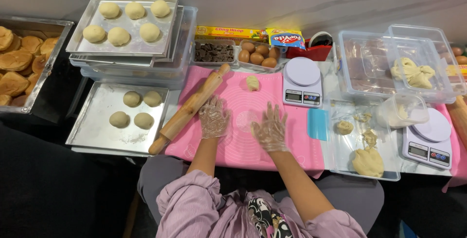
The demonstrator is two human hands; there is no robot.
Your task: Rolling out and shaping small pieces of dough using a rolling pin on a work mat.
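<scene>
lilac sleeves lead to the left hand (214, 117) and right hand (270, 128), both gloved, spread flat and empty over the pink mat (243, 136). a small dough piece (252, 83) lies apart at the mat's far edge, beside the rolling pin (189, 107). shaping seems between pieces; reaching forward for that piece is probably called for.
</scene>
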